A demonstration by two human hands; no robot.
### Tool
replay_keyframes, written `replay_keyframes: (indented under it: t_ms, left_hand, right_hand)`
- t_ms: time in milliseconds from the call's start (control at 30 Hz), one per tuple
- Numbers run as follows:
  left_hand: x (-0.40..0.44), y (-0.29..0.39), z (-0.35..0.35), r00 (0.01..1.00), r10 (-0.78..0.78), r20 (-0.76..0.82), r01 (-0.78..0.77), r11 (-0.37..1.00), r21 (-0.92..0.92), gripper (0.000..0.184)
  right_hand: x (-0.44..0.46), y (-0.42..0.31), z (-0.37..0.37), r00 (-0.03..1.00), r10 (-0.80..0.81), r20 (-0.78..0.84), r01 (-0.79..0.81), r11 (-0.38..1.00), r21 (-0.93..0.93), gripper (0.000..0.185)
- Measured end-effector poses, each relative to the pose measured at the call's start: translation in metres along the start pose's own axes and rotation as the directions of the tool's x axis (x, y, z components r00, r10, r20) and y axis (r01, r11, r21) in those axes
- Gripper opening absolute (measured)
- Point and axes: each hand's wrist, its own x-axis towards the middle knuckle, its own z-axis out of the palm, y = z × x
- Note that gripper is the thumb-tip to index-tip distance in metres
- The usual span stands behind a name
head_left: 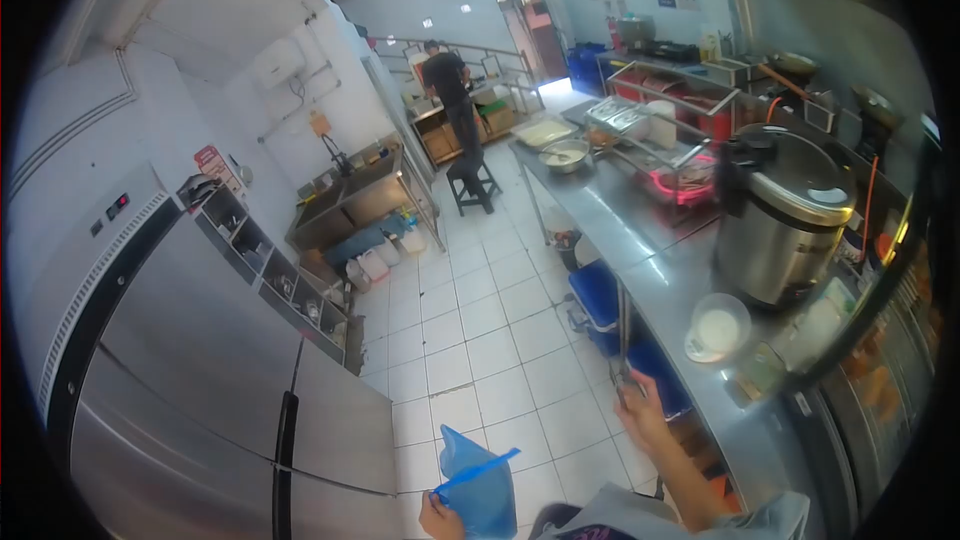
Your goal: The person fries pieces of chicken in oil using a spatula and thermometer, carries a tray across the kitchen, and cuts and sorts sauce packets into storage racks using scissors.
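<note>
My left hand (440, 518) is at the bottom of the view, its fingers closed on the edge of a translucent blue plastic bag (478, 492). The bag hangs over the tiled floor, with a brighter blue strip across its upper part. To the right, my right hand (642, 410) is raised beside the steel counter's front edge. Its fingers are wrapped round a slim metal utensil (622, 372) that points upward; its exact kind is too small to make out. Nearest to this hand on the counter is a white-filled round container (718, 328).
A large steel cooker (785, 215) stands on the steel counter (650, 265), with blue bins (595, 295) below. Steel refrigerator doors (190, 370) line the left. Farther off are a sink (350, 190), a black stool (474, 186) and a person (447, 80) at a back table.
</note>
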Motion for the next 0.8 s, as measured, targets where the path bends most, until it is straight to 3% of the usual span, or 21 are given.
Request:
replay_keyframes:
  t_ms: [33, 67, 167, 233, 300, 333, 400, 433, 500, 633, 700, 800]
  left_hand:
    - [0.021, -0.003, 0.016, 1.0, 0.011, -0.011, -0.01, 1.0, 0.021, 0.036]
    - [0.038, -0.022, 0.043, 0.973, 0.115, -0.202, -0.1, 0.992, 0.081, 0.037]
    - [0.106, -0.045, 0.088, 0.971, 0.138, -0.194, -0.111, 0.983, 0.147, 0.037]
    - [0.158, -0.039, 0.109, 0.992, 0.09, -0.086, -0.069, 0.974, 0.215, 0.039]
    - [0.22, -0.028, 0.131, 0.994, 0.057, 0.091, -0.085, 0.937, 0.338, 0.04]
    - [0.254, -0.018, 0.142, 0.991, 0.08, 0.105, -0.11, 0.937, 0.332, 0.04]
    - [0.323, 0.026, 0.161, 0.974, 0.195, 0.113, -0.204, 0.976, 0.073, 0.042]
    - [0.36, 0.054, 0.175, 0.967, 0.219, 0.133, -0.228, 0.972, 0.061, 0.042]
    - [0.42, 0.116, 0.202, 0.923, 0.385, 0.006, -0.385, 0.923, 0.019, 0.01]
    - [0.524, 0.215, 0.258, 0.891, 0.429, 0.148, -0.416, 0.903, -0.111, 0.007]
    - [0.569, 0.252, 0.306, 0.838, 0.525, 0.15, -0.436, 0.808, -0.396, 0.007]
    - [0.62, 0.325, 0.373, 0.773, 0.596, 0.217, -0.388, 0.715, -0.582, 0.008]
  right_hand:
    - [0.039, 0.003, 0.004, 0.999, 0.015, 0.03, -0.015, 1.0, 0.0, 0.053]
    - [0.074, 0.005, 0.011, 1.0, 0.026, 0.014, -0.026, 1.0, -0.011, 0.053]
    - [0.175, 0.018, 0.029, 0.999, 0.038, -0.018, -0.037, 0.999, 0.023, 0.059]
    - [0.237, 0.03, 0.033, 0.99, 0.022, 0.139, -0.05, 0.979, 0.197, 0.065]
    - [0.279, 0.027, 0.056, 0.99, 0.002, 0.14, -0.031, 0.978, 0.205, 0.067]
    - [0.304, 0.03, 0.062, 0.984, 0.002, 0.179, -0.039, 0.978, 0.206, 0.068]
    - [0.349, 0.034, 0.079, 0.98, -0.021, 0.198, -0.022, 0.977, 0.214, 0.068]
    - [0.371, 0.033, 0.089, 0.967, -0.038, 0.251, -0.03, 0.964, 0.263, 0.068]
    - [0.403, 0.024, 0.105, 0.962, -0.059, 0.266, -0.024, 0.953, 0.301, 0.068]
    - [0.462, 0.01, 0.117, 0.962, -0.097, 0.256, 0.028, 0.965, 0.262, 0.059]
    - [0.493, 0.005, 0.113, 0.975, -0.138, 0.176, 0.099, 0.972, 0.211, 0.051]
    - [0.541, -0.009, 0.116, 0.973, -0.203, 0.105, 0.182, 0.966, 0.183, 0.046]
